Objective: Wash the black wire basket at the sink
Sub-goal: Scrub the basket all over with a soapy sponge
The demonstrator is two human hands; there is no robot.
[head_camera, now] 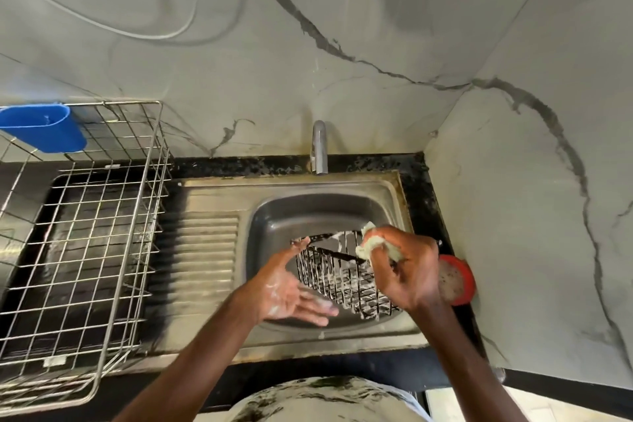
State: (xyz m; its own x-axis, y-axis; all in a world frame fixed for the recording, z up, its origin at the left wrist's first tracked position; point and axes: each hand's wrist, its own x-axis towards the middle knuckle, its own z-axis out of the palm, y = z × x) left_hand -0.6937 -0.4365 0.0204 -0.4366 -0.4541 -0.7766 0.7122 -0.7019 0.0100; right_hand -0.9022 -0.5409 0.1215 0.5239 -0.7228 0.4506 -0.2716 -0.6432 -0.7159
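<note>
I see a wall (376,27) of pale glossy marble-look slabs with grey veins, filling the upper half and the right side. The black speckled stone tabletop (422,188) runs under it.

Silver wire dish rack (85,250) on the left: square grid, box shape, standing on the tabletop. A blue plastic holder (44,128) with rounded corners hangs on its far rim.

The steel sink (291,186) is set in the tabletop, dull and stained, with a ridged drainboard (209,250) to the left of a rounded square bowl.

The black wire basket (346,281) is over the bowl, tilted. It has thin parallel wires and a rectangular rim, with white foam all over the wires.

Left grip (291,291): fingers straight and spread, palm up with foam on it. One fingertip is at the left corner of the basket rim and the other fingers are just beside the basket's near side. It is blurred, so I cannot tell whether they touch.

Right grip (407,267): fingers curled round a pale yellowish scrub cloth (368,245), soft and crumpled, pressed on the basket's right rim.

A red round tub (459,279) sits on the tabletop just right of the sink, partly behind the right grip, with brownish speckled contents.

A chrome tap (319,147), a curved tube, stands behind the bowl.
</note>
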